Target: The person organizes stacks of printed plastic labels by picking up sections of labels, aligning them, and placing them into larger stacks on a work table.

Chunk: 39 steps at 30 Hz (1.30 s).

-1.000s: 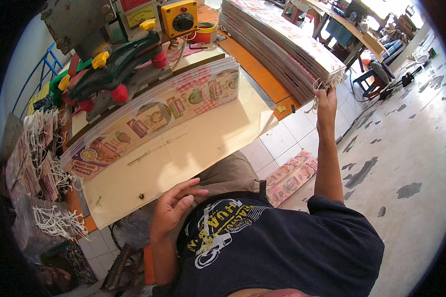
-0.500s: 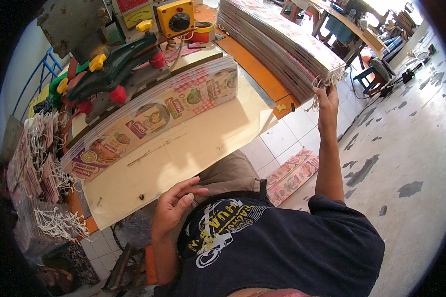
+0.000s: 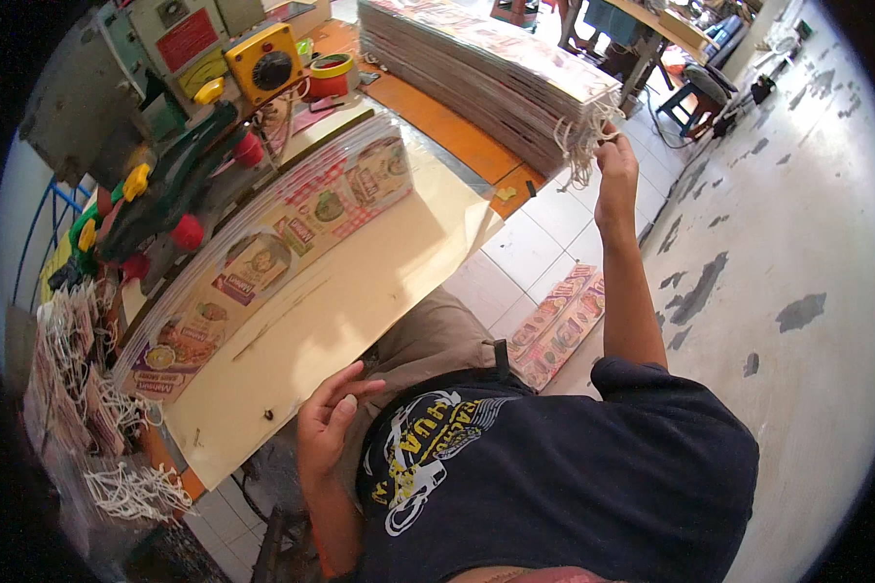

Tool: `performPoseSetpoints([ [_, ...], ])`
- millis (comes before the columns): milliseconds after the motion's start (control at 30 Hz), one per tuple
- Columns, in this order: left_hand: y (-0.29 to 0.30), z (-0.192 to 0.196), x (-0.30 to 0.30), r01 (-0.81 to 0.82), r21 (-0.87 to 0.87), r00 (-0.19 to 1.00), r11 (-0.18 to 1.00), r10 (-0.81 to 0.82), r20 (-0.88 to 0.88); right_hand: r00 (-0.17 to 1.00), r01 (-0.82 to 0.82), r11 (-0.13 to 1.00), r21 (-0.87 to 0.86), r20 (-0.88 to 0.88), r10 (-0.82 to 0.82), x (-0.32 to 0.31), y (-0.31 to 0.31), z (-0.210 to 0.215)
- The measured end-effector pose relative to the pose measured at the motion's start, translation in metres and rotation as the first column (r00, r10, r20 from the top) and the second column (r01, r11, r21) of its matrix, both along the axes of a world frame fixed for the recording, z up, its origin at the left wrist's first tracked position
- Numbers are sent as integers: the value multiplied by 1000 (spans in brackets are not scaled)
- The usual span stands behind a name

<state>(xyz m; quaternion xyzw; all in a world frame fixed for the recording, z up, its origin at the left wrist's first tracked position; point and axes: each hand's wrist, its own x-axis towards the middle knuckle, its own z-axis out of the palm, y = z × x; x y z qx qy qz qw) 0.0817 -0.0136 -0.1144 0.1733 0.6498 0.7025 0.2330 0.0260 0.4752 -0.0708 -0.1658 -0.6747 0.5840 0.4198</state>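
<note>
My right hand [image 3: 615, 185] is at the near right end of a tall stack of long printed banners [image 3: 486, 83]. Its fingers are closed on the white strings [image 3: 583, 146] hanging from that end. My left hand [image 3: 332, 423] hovers near my lap by the table's front edge, fingers apart and nothing in it. In front of me, several printed banners [image 3: 262, 257] stand on their long edges, leaning against the clamping machine [image 3: 170, 180] with its green bar and red feet. A cream sheet [image 3: 360, 282] covers the table below them.
Bundles of banners with white strings [image 3: 136, 491] hang at the left. A yellow control box [image 3: 264, 63] and tape rolls [image 3: 331, 76] sit at the back. Printed banners [image 3: 559, 325] lie on the tiled floor to my right. A blue stool [image 3: 690, 102] stands farther off.
My view has turned, so the table and stack appear shifted left. My right hand stays at the strings at the stack's end; my left hand remains by my lap, still open.
</note>
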Motion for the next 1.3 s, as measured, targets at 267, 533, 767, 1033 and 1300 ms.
performPoseSetpoints([
  [267, 9, 2, 3, -61, -24, 998, 998, 61, 7, 985, 133, 974, -181, -82, -150, 1, 70, -38],
  [533, 9, 0, 2, -36, -19, 999, 999, 36, 40, 984, -172, 918, -358, -30, 173, -23, 92, -86],
  [767, 11, 5, 3, -66, -26, 995, 997, 68, 71, 991, -125, 883, -453, -6, 137, -50, 95, -79],
  [1033, 9, -12, 1, -23, 10, 997, 1000, 22, 73, 961, -274, 958, -87, -69, 269, -34, 94, -104],
  [1300, 46, 15, -11, 203, -88, 979, 975, -203, 17, 984, -174, 937, -303, -85, 156, -45, 113, -123],
])
